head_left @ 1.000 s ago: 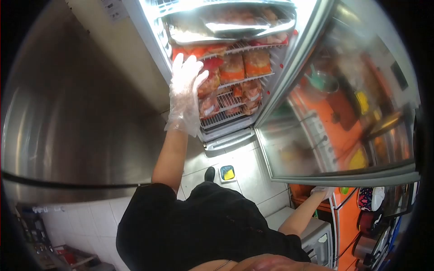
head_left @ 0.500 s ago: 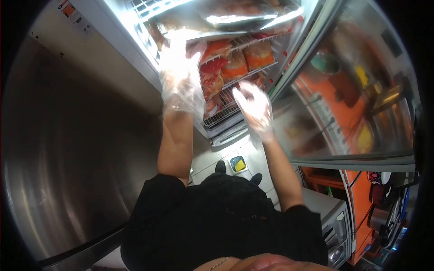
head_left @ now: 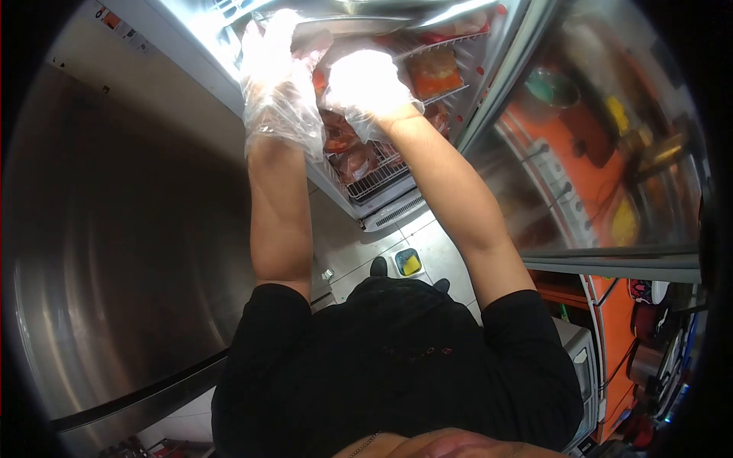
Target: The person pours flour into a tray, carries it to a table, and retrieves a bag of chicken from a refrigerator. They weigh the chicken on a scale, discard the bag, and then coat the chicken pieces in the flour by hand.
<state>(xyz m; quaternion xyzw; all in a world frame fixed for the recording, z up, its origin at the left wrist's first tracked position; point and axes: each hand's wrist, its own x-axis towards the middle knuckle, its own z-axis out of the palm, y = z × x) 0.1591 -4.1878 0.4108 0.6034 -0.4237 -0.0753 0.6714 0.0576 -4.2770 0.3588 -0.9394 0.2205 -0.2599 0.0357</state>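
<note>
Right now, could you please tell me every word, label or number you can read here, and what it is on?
Nothing reads clearly.
Sticker on the fridge side: orange and dark print, too blurred to read.
Small reddish print on the black shirt: too small to read.

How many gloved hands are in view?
2. The left hand reaches up into the open fridge; the right hand is beside it, before orange-red food packets. None seem hidden.

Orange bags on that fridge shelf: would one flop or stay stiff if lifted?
The orange bag looks plump and rounded, so it is probably soft and saggy, and fairly heavy for its size. Its plastic film may slip against the loosely gloved right hand.
</note>
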